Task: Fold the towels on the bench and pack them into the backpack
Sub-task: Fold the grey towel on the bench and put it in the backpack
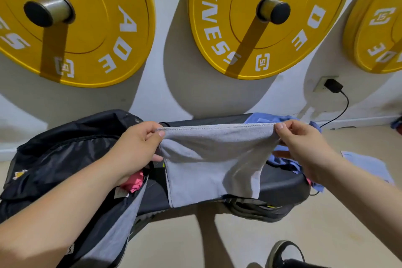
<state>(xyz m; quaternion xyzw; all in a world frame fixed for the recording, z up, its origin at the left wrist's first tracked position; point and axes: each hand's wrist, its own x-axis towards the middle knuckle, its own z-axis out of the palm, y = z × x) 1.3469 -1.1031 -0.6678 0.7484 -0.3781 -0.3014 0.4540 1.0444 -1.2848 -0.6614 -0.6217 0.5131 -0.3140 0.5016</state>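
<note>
A grey towel (208,165) hangs stretched between my two hands above the black bench (282,185). My left hand (137,148) pinches its top left corner. My right hand (304,148) pinches the top right corner. The towel's lower edge drapes onto the bench pad. A blue towel (280,118) lies crumpled on the bench behind and under my right hand. The black backpack (65,154) lies on the bench's left end, under my left forearm, with something pink (133,183) showing at its opening.
Three yellow weight plates (250,17) hang on the white wall behind the bench. A black charger (332,86) sits in a wall socket, its cable running down. A sheet of paper (367,165) lies on the floor at right. My shoe (285,252) is at the bottom.
</note>
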